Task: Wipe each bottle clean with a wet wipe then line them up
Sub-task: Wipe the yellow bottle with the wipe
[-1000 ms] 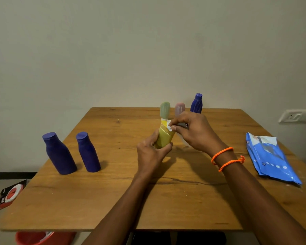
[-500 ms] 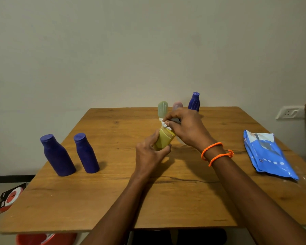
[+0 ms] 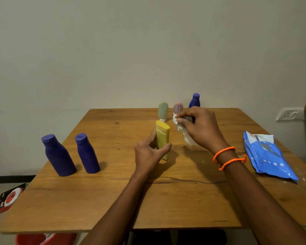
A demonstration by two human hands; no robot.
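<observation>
My left hand (image 3: 149, 154) grips a yellow bottle (image 3: 162, 137) that stands upright near the middle of the wooden table (image 3: 113, 200). Just right of it, my right hand (image 3: 200, 128) pinches a crumpled white wet wipe (image 3: 184, 133), held clear of the bottle. Two dark blue bottles (image 3: 57, 155) (image 3: 87, 152) stand side by side at the left. Behind my hands stand a pale green bottle (image 3: 163, 110), a pink bottle (image 3: 178, 108) partly hidden by my fingers, and a third blue bottle (image 3: 194, 100).
A blue pack of wet wipes (image 3: 267, 156) lies at the table's right side. A red bucket (image 3: 42, 239) shows under the front left edge, and a red and black packet (image 3: 7, 200) lies on the floor. A wall socket (image 3: 289, 114) sits at the right.
The yellow bottle went from tilted under the wipe to upright on the table. My right hand drew away to the right with the wipe, which now hangs free.
</observation>
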